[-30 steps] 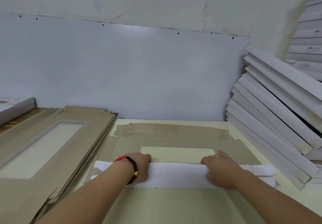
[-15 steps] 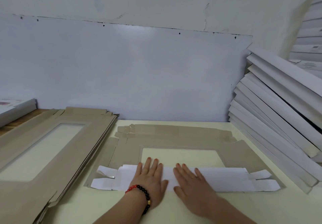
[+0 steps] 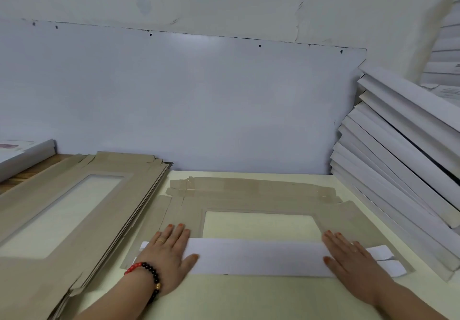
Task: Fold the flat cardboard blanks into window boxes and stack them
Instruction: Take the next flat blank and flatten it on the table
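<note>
Both hands lie flat with straight fingers, palms down, gripping nothing. The left hand (image 3: 167, 255), with a bead bracelet (image 3: 146, 273) at the wrist, presses the left end of a white folded flap (image 3: 256, 256). The right hand (image 3: 353, 261) presses the flap's right end. The flap belongs to a brown cardboard blank (image 3: 249, 197) lying flat in the middle of the pale desk (image 3: 236, 297), near its front edge. The blank's rectangular window (image 3: 258, 226) sits just behind the flap, between the two hands. Along the desk's left edge lies a pile of flat blanks (image 3: 74, 210), the top one showing its own window. At the right edge, a leaning stack of white folded boxes (image 3: 403, 165) touches the back wall (image 3: 199, 105).
</note>
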A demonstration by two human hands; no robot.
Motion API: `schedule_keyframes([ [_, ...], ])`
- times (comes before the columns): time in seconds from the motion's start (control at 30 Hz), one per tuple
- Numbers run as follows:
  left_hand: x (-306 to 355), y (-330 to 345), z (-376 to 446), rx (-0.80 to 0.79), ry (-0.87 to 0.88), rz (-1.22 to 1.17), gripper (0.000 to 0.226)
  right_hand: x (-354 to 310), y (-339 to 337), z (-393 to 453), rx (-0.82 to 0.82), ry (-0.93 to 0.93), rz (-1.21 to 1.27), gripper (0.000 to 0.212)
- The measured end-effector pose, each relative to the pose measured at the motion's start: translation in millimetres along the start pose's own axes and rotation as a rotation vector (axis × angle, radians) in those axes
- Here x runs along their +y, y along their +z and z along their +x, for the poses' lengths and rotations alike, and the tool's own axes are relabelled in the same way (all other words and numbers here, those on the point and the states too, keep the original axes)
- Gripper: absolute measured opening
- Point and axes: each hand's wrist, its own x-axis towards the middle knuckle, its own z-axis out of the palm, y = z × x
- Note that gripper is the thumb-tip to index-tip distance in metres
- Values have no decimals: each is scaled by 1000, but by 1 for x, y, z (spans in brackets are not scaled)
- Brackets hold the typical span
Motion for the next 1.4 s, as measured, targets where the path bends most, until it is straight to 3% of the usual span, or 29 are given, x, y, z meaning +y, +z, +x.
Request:
schedule_keyframes([
  [0.23, -19, 4, -5, 67, 20, -67, 75, 31, 1, -9, 28, 158, 23, 62],
  [0.4, -20, -3, -5, 81, -66, -168, 114, 32, -6, -13, 162, 452, 41, 55],
  [0.53, -15, -20, -3, 1, -51, -113, 128, 23, -17, -10, 119, 423, -136, 63],
  [0.73, 5, -57, 13, -186, -37, 67, 108, 29, -43, -2, -59, 292, -215, 94],
  [0.87, 10, -63, 16, -215, -62, 95, 98, 29, -55, 0, -161, 248, -156, 100],
  [1.07, 11, -60, 15, -250, -128, 31, 99, 27, -62, -5, -200, 187, 23, 117],
  [1.2, 13, -63, 11, -295, -171, -94, 99, 19, -65, -7, -111, 176, -3, 122],
  [1.4, 20, -71, 1, 46, -92, 164, 52, 8, -68, -9, 150, 120, -149, 106],
])
